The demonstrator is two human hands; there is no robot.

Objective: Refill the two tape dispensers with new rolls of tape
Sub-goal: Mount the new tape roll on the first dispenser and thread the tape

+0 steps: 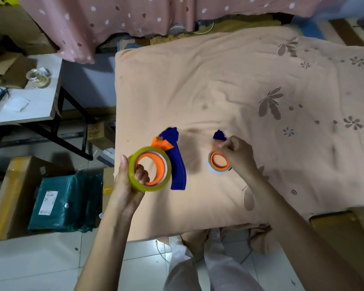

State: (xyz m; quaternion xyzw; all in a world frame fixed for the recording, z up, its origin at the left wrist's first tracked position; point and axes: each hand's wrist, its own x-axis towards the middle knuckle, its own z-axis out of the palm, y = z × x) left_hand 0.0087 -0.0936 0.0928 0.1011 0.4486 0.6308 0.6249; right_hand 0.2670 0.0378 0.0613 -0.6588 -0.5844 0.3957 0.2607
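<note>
A blue and orange tape dispenser carries a yellowish roll of tape on its orange hub. My left hand grips that roll, with fingers curled through the hub and the thumb on the outer rim. It is held just above the peach cloth near the left edge. To the right, a second dispenser with a clear roll lies on the cloth. My right hand is over it, fingers curled and blurred near its blue head; whether they pinch anything is unclear.
The cloth covers a table whose front edge is near my legs. A side table with a glass dish stands at the left. Cardboard boxes and a green parcel lie on the floor below it.
</note>
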